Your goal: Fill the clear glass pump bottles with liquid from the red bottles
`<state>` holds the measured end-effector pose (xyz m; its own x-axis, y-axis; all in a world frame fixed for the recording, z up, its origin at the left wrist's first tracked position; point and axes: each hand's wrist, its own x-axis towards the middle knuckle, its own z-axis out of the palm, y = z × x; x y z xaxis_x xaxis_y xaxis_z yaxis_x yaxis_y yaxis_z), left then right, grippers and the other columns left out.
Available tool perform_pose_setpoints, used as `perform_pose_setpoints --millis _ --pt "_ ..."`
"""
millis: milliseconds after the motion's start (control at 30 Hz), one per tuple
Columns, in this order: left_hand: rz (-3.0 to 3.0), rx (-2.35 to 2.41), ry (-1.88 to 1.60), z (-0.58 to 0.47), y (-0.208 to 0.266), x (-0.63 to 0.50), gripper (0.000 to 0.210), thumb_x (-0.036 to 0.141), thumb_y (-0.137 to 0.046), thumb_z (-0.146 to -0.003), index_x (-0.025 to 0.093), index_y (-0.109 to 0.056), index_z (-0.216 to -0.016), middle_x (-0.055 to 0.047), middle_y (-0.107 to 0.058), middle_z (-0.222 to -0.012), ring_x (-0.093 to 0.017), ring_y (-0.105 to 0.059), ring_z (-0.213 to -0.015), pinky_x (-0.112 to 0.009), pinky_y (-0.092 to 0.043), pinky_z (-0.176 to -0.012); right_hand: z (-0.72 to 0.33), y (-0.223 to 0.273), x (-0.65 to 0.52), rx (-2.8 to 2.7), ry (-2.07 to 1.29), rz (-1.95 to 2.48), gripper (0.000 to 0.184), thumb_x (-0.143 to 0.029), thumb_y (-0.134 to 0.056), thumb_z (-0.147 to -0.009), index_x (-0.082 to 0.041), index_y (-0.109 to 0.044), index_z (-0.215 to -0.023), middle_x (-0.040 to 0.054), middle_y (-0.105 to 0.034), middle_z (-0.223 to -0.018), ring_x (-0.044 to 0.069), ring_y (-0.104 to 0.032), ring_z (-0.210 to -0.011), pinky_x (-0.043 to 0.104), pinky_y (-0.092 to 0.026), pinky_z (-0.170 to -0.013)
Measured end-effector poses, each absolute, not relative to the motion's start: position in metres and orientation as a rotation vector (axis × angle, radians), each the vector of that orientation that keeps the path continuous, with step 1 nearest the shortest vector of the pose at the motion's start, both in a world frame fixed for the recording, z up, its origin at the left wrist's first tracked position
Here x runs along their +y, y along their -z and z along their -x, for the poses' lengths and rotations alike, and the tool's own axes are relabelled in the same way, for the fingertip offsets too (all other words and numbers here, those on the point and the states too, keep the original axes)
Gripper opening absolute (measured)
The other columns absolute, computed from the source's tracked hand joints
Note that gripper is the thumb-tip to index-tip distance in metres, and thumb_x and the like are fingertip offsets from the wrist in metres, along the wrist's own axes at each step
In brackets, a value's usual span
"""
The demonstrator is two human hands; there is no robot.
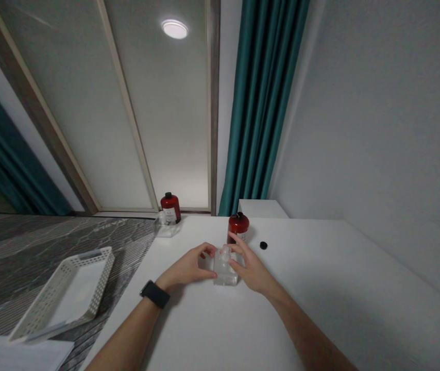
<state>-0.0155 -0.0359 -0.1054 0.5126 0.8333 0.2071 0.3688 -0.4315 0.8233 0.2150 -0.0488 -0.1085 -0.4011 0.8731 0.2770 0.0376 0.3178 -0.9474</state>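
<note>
Take the squat, square-based bottle of clear, glass-like material (225, 274) as the dial's centre, with 12 pointing away from the person. At 8 o'clock, nearest the body, the black-banded wristwatch (155, 294) sits on the left wrist. The left hand (189, 267) comes in at 9, its thumb and fingers parted in a C around the bottle's left edge, tips at the glass; I cannot tell how firmly they bear on it. The right hand (254, 267) comes in at 3, its thumb and fingertips close about the narrow neck, the index finger stretched towards 11; whether they pinch the neck or merely touch it, I cannot tell.

The bottle thus lies between the two hands on the smooth white table (320, 299), apparently upright, its neck pointing to 12 in this view. Neither hand is clearly nearer to its body, but the right is nearer to the neck.

Farther out, a small round black cap (264, 246) lies at 2 o'clock. At 1, just beyond the right fingertips, stands a glossy dark-red rounded bottle (239, 223) with a dark top. Well away, between 10 and 11, a second clear square bottle (167, 231) stands before a black-capped red bottle with a white label (169, 202).
</note>
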Motion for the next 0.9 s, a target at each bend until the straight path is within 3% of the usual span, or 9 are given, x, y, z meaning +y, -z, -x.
perform_pose_setpoints --millis 267,500,667,900 --pt "-1.982 0.94 -0.828 0.015 0.109 -0.035 0.049 0.031 -0.084 -0.07 0.019 -0.06 -0.112 -0.007 -0.065 -0.108 -0.023 -0.059 -0.1 -0.037 -0.048 -0.09 -0.21 0.124 -0.047 -1.696 -1.106 0.822 0.061 -0.023 -0.059 -0.089 -0.028 -0.04 -0.146 0.006 -0.062 -0.116 0.022 -0.058 -0.115 0.044 -0.038 -0.109" --pt "-1.994 0.99 -0.821 0.014 0.108 -0.036 0.048 0.031 -0.085 -0.069 0.019 -0.059 -0.108 -0.005 -0.065 -0.105 -0.022 -0.059 -0.097 -0.037 -0.046 -0.089 -0.212 0.12 -0.048 -1.651 -1.265 0.786 0.068 -0.029 -0.063 -0.09 -0.028 -0.033 -0.151 0.0116 -0.058 -0.134 0.024 -0.048 -0.134 0.048 -0.032 -0.114" --pt "-1.957 0.974 -0.835 0.012 0.108 -0.038 0.049 0.035 -0.085 -0.069 0.019 -0.057 -0.107 -0.006 -0.063 -0.105 -0.022 -0.056 -0.095 -0.035 -0.046 -0.087 -0.208 0.121 -0.049 -1.619 -1.267 0.768 0.067 -0.029 -0.062 -0.09 -0.028 -0.032 -0.15 0.0101 -0.063 -0.124 0.022 -0.06 -0.117 0.045 -0.041 -0.106" --pt "-1.947 0.955 -0.859 0.01 0.11 -0.039 0.051 0.042 -0.084 -0.07 0.018 -0.055 -0.105 -0.006 -0.061 -0.104 -0.022 -0.054 -0.093 -0.034 -0.045 -0.086 -0.199 0.131 -0.05 -1.554 -1.198 0.785 0.067 -0.025 -0.059 -0.088 -0.028 -0.029 -0.147 0.0099 -0.062 -0.123 0.022 -0.058 -0.118 0.043 -0.042 -0.105"
